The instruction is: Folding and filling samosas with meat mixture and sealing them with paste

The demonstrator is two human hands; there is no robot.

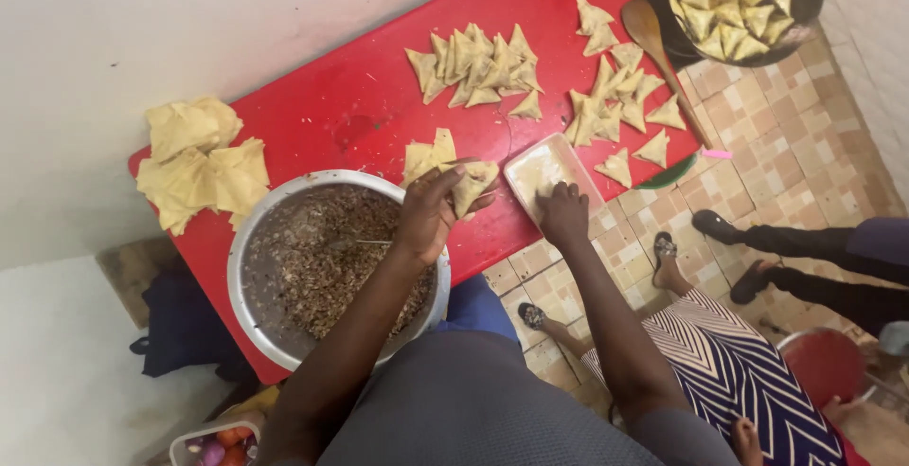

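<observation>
from the head view, the left hand grips a folded pastry triangle above the red desk, just right of the filling bowl, while the right hand dips loosely curled fingers into the small paste tray, seemingly for sealing paste.

The table was red, the folded pastries pale yellow, the bowl silvery with brownish, seemingly speckled filling (a nearby skirt wore navy-and-white zigzags).
</observation>
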